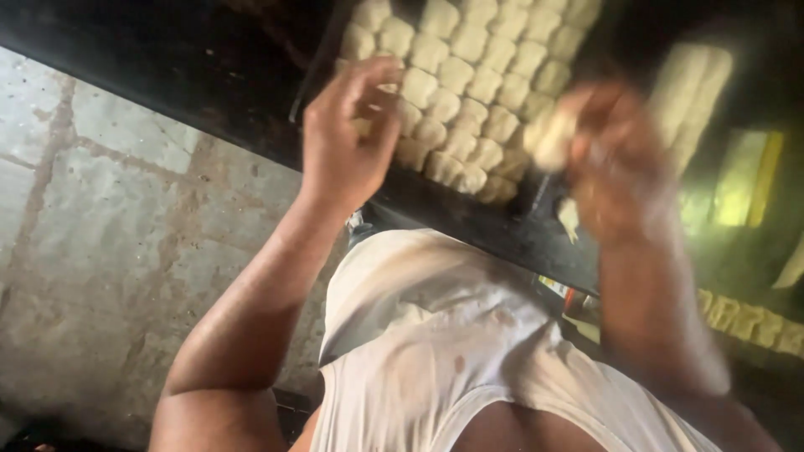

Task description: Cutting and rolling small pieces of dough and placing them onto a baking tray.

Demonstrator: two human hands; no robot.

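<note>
Stained white sleeveless shirt (435,351) fills the near view, both bare arms rising from it toward a dark tray (322,63) packed with rows of pale dough pieces (469,84).

Step, as I judge it: filling or tidying the rows on the tray, one piece at a time.

Right hand (615,163), badly blurred, is raised over the tray's near right corner. A single pale dough lump (553,138) sits at its fingertips; fingers look closed round it, though the blur hides how firmly.

Left hand (347,138) is at the tray's near left edge, fingers curled loosely and partly open, tips beside the outer row. Whether it pinches anything I cannot tell; a pale bit shows under the fingers but may belong to the row.

Next move would call for a free spot among the rows and a gentle release, since the pieces sit touching one another.

Around: black bench (209,75) under the tray, a second batch of pale pieces (691,92) at right, worn stone floor (100,218) at left.
</note>
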